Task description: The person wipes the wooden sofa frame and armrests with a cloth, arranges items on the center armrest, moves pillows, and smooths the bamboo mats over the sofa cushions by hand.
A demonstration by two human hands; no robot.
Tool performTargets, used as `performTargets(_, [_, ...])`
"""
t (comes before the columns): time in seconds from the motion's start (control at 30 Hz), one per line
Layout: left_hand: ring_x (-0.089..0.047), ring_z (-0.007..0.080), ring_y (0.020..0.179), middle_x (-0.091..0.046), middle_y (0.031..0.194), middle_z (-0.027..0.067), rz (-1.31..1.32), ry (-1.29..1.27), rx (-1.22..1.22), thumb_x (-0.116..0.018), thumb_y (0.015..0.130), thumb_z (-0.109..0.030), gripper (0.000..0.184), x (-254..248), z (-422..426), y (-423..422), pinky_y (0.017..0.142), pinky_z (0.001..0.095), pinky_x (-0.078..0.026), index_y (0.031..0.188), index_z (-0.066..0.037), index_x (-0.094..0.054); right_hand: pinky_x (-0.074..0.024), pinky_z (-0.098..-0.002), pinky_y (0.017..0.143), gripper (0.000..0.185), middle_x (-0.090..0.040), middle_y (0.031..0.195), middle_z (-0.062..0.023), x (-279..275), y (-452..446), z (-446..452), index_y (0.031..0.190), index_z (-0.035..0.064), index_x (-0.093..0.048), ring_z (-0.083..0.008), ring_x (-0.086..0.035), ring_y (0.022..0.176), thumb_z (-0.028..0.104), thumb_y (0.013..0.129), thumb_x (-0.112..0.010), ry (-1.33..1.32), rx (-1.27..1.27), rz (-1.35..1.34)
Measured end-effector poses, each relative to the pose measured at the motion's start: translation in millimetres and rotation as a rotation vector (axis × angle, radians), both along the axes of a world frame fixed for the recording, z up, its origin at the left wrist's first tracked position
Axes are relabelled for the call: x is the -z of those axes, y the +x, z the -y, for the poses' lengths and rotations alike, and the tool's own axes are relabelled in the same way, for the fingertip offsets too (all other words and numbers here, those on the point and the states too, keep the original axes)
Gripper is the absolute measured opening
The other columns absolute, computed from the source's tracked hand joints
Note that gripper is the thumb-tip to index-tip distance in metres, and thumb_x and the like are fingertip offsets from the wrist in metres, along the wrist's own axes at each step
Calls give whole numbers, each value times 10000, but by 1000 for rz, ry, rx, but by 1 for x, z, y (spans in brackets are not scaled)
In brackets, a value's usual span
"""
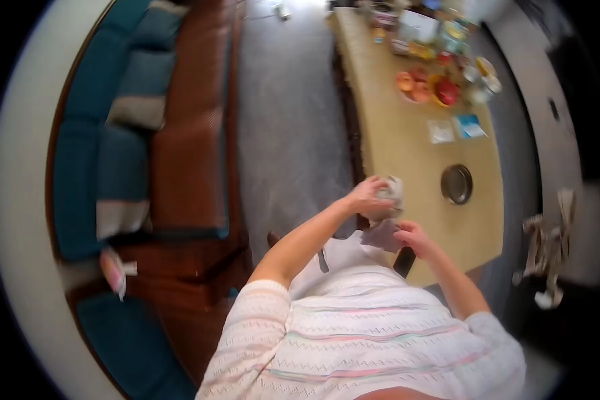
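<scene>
Person's left hand [368, 194], centre of frame, fingers curled tight on pale bundle [396, 194] by table [393, 137] edge. Right hand [415, 238], just below and right, fingers pinched on grey cloth [379, 235], under bundle. Metal dish [457, 184] right of centre; fruit [418, 87] upper right; sofa [188, 163] left.

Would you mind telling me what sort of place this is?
It looks like a home's living room: there is a long sofa with teal cushions, and a yellow-topped table bearing what appears to be fruit.
</scene>
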State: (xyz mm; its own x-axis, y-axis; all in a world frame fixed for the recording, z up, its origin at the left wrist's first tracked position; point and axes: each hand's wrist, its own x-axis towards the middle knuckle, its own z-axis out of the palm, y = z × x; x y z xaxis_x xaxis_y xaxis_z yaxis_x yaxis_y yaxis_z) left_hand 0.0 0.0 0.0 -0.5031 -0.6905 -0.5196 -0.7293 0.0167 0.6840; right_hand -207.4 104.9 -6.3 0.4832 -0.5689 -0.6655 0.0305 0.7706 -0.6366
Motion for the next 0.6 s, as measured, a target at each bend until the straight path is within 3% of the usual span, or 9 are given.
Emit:
performTargets(0.07, [-393,295,1217,-390,1326,178,-96,127,-174,-621,721,-531,728,-26,-10,-29,986,368,-349,1276,-91,-451,-505,-272,729,284,-605,969,-67,1,-25,10,1061,10,-543,-153,-600,848,79,786,-535,-86,-28,25])
performTargets(0.1, [-379,286,1225,-415,1304,169,-526,256,-225,-616,726,-550,734,-19,-2,-127,1003,364,-324,1278,-98,-445,-498,-270,720,254,-607,950,-59,-51,-126,32,1039,17,-553,-141,-595,835,80,793,-536,-153,-4,-199])
performTargets(0.13, [-387,269,1217,-442,1273,156,-615,356,-290,-613,728,-559,727,-21,-19,-141,996,360,-329,1263,-94,-456,-492,-268,711,225,-609,931,-50,-69,-139,32,1017,24,-562,-130,-590,823,82,800,-538,-151,28,-148])
performTargets(0.27, [-446,200,1155,-539,1140,101,-810,635,-536,-593,744,-583,672,-14,-49,-91,955,351,-364,1192,-91,-504,-496,-292,707,195,-612,912,-58,-91,-64,64,1012,14,-555,-129,-589,829,55,823,-525,-158,167,185])
performTargets(0.37, [-580,158,950,-610,979,55,-1086,740,-785,-601,784,-508,499,-26,-77,-63,824,359,-454,1085,-114,-553,-507,-291,697,205,-613,905,-59,-92,-17,85,1030,18,-546,-143,-603,798,48,827,-542,-67,-7,377])
performTargets(0.43, [-616,169,858,-623,931,47,-1320,731,-856,-627,785,-461,445,-29,-94,-44,770,366,-474,1068,-125,-562,-503,-279,661,197,-613,897,-51,-76,7,86,1030,35,-550,-138,-598,739,50,833,-548,-63,-128,270])
performTargets(0.47, [-628,191,811,-626,930,59,-1354,674,-960,-686,759,-369,411,-35,-107,-38,717,382,-502,1072,-133,-563,-501,-273,643,194,-612,892,-47,-68,15,80,1030,43,-552,-136,-596,710,52,836,-551,-53,-185,210])
performTargets(0.57, [-630,194,807,-629,931,66,-1305,532,-1047,-708,739,-261,376,-32,-126,-24,649,355,-521,1059,-124,-568,-484,-247,591,191,-613,861,-24,-55,26,80,1026,62,-554,-120,-567,617,65,835,-568,-517,-569,-131])
performTargets(0.6, [-633,192,745,-627,945,73,-1281,467,-1127,-694,723,-171,339,-35,-131,-26,547,303,-513,1038,-116,-577,-475,-260,614,270,-604,923,-37,-58,31,78,1050,71,-554,-134,-552,652,67,786,-612,-846,-714,-263])
